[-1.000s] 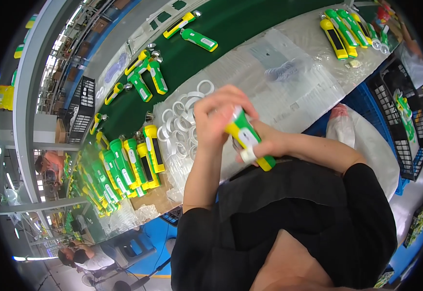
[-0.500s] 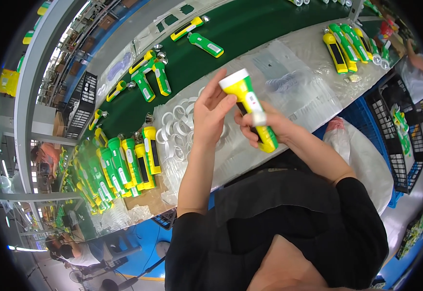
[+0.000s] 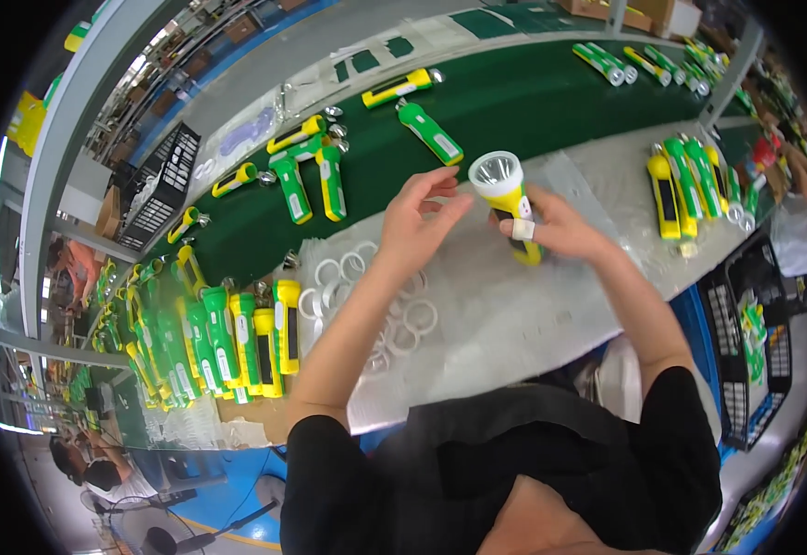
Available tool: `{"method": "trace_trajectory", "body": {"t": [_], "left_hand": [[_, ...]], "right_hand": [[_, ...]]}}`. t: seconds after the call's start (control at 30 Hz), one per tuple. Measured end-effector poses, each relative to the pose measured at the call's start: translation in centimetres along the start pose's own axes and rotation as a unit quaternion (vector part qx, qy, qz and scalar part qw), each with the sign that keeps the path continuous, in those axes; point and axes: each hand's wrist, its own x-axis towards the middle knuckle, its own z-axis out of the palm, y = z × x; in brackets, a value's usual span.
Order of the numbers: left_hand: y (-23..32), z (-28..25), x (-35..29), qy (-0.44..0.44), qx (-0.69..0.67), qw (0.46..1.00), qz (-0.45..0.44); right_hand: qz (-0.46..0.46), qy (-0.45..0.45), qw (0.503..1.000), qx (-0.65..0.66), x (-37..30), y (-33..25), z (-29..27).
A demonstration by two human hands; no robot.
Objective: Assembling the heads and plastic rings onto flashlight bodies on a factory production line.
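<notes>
Flashlight (image 3: 507,205), yellow, lens up: we grip it in our right hand (image 3: 551,227) above the plastic-covered bench (image 3: 514,314). Left hand (image 3: 417,222) hangs spread beside its head, holding nothing. White rings (image 3: 366,296) lie below; a one-handed slip could drop it among them.

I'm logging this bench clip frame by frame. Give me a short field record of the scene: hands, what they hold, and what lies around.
right hand: grips a yellow flashlight by its body, lens end up
left hand: open, fingers spread, beside the flashlight head, holding nothing
white rings: loose pile on clear plastic sheet under the left forearm
left row: green and yellow flashlights lying side by side
right row: more flashlights at the bench edge
green mat: scattered flashlights on it
</notes>
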Motion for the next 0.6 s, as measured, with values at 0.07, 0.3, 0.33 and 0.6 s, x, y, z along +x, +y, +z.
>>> {"method": "trace_trajectory", "body": {"t": [0.07,0.3,0.33,0.6], "left_hand": [[-3.1,-1.8,2.8,0.004,0.094,0.995,-0.039],[-12.1,-3.4,15.2,-0.069,0.330,0.928,-0.162],[-13.6,-4.1,17.4,-0.009,0.391,0.919,-0.053],[-23.0,-12.4,27.1,-0.089,0.554,0.821,-0.109]], "right_hand": [[-0.187,0.008,0.890,-0.415,3.8,-0.3,-4.2],[-0.191,0.105,0.672,-0.707,16.7,5.0,-18.6],[-0.162,0.072,0.671,-0.719,16.9,6.0,-21.4],[-0.230,0.118,0.779,-0.571,24.0,4.7,-14.5]]}}
